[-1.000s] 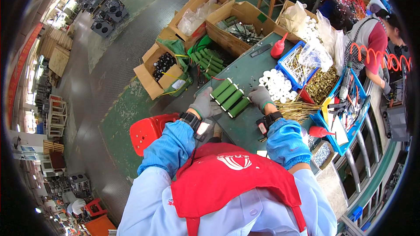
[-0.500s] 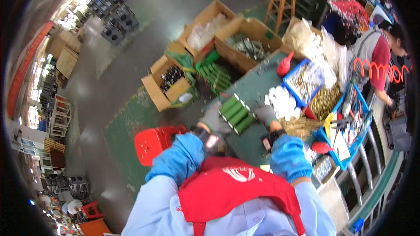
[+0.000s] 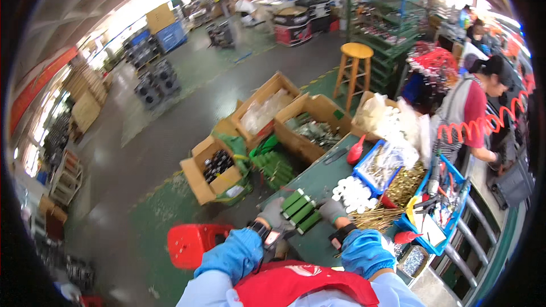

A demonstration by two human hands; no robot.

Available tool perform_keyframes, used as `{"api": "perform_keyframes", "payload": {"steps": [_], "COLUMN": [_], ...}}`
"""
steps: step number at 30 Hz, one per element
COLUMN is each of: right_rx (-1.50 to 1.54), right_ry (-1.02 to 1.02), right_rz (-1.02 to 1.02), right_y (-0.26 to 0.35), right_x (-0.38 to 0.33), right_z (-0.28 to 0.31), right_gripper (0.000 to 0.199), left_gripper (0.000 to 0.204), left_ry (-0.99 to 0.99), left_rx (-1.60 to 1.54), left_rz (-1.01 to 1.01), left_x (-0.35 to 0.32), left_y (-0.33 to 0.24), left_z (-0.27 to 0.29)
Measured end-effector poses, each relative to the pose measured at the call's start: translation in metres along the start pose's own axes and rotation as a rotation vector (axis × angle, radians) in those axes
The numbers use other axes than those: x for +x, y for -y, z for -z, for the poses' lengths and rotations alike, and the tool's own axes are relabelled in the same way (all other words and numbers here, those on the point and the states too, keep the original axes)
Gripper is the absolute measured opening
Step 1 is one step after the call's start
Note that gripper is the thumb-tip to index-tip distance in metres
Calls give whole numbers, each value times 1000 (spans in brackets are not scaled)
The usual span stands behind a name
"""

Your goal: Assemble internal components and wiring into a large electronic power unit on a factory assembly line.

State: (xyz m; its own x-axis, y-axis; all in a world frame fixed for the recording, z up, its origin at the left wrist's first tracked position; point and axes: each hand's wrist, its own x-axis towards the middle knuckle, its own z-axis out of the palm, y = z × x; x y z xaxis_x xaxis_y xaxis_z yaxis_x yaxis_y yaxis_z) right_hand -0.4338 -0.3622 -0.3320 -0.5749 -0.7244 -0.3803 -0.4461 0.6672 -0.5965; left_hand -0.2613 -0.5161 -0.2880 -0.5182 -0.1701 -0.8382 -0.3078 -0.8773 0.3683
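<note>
Several green rectangular blocks (image 3: pixel 300 210) lie side by side on the dark green worktable (image 3: pixel 318 179). My left hand (image 3: pixel 273 214), in a grey glove, presses against the left end of the row. My right hand (image 3: pixel 331 211), also gloved, holds the right side of the row. Blue sleeve covers wrap both forearms. The two hands squeeze the blocks between them.
White round caps (image 3: pixel 354 191), a pile of brass pins (image 3: pixel 392 204) and blue trays (image 3: pixel 378 166) sit right of the blocks. Open cardboard boxes (image 3: pixel 213 170) and a red stool (image 3: pixel 190 243) stand on the floor at left. Another person (image 3: pixel 469 116) works at far right.
The view has tilted upward, showing more of the hall. Both hands stay on the row of green blocks, now lower in the picture.
</note>
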Motion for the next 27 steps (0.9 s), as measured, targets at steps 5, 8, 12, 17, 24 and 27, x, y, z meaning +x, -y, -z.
{"api": "perform_keyframes", "payload": {"steps": [5, 8, 12, 17, 24, 27], "right_rx": [-68, -155, -214, -329, -390, -388], "right_ry": [12, 7, -53, -55, -70, -103], "right_rz": [100, 151, 116, 179, 272, 290], "right_y": [32, 51, 81, 119, 172, 197], "right_x": [-14, -22, -52, -75, -89, -92], "right_z": [3, 10, 31, 31, 29, 42], "right_gripper": [32, 31, 25, 21, 21, 20], "left_gripper": [56, 51, 47, 47, 40, 38], "left_ry": [235, 279, 199, 197, 345, 336], "left_rx": [130, 160, 162, -2, -194, -216], "left_rz": [-68, -72, -26, -145, -183, -351], "left_x": [8, 19, -29, -24, -43, -40], "left_y": [2, 3, 2, 16, 3, -7], "left_z": [42, 57, 25, 45, 53, 54]}}
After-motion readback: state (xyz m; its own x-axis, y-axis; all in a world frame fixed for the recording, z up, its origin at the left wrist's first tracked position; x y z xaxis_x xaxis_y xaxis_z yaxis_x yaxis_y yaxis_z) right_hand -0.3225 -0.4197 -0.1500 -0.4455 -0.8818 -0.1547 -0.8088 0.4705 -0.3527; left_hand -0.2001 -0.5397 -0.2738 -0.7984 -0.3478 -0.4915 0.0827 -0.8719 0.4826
